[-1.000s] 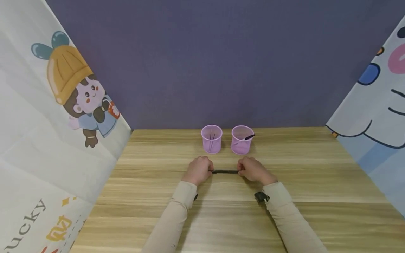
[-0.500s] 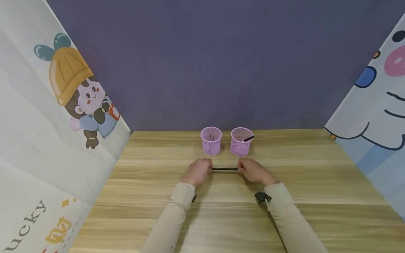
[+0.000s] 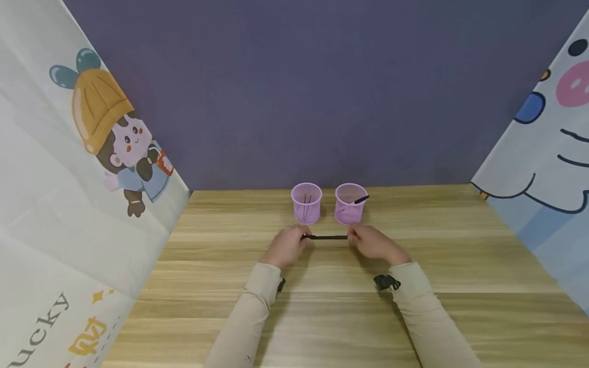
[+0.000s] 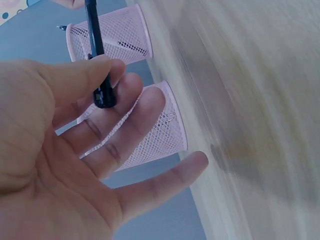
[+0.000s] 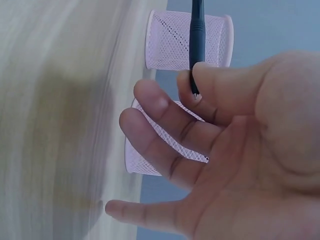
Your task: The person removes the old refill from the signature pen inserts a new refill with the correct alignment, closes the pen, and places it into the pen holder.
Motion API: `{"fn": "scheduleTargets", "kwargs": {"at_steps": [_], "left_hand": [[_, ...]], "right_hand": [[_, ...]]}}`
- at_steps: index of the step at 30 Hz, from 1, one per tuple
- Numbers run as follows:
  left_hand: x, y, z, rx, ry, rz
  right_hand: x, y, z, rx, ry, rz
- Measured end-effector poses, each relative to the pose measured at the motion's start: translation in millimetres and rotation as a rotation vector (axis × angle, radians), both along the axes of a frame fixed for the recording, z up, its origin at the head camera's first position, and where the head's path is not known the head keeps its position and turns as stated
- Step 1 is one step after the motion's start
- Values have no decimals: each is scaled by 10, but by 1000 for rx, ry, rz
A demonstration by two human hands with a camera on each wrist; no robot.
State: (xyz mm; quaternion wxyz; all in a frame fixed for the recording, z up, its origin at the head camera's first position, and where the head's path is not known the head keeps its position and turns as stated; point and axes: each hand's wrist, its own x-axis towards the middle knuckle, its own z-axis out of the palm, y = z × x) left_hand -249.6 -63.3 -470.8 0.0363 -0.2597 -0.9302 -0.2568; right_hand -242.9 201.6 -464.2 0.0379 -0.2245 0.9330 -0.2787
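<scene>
A black pen (image 3: 329, 237) stretches level between both hands, just in front of two cups. My left hand (image 3: 287, 246) pinches its blunt end, near the clip, between thumb and index finger; the left wrist view shows that end of the pen (image 4: 97, 35) with the other fingers spread. At the opposite end my right hand (image 3: 374, 242) pinches the pen close to its metal tip, which pokes out below the thumb in the right wrist view, where the pen's grooved grip (image 5: 198, 27) also shows. The right hand overlaps the base of the right cup in the head view.
A pink mesh cup (image 3: 315, 212) at the left holds two thin dark rods. Beside it, another pink mesh cup (image 3: 342, 213) holds a slanted black-ended pen (image 3: 362, 200). The wooden table (image 3: 322, 317) meets a dark backdrop (image 3: 294, 92), with printed cloths at both sides.
Both hands have moved forward with the pen, nearer to the cups. Their pinch on its two ends has stayed. The cups stand where they were.
</scene>
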Motion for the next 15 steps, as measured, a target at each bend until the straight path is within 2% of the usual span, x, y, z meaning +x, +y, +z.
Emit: {"fn": "scheduleTargets", "kwargs": {"at_steps": [7, 15], "left_hand": [[-14, -28, 48, 19, 72, -16], [-38, -72, 77, 27, 82, -25]], "right_hand": [[22, 12, 69, -37, 5, -1], [23, 66, 121, -66, -33, 18]]}}
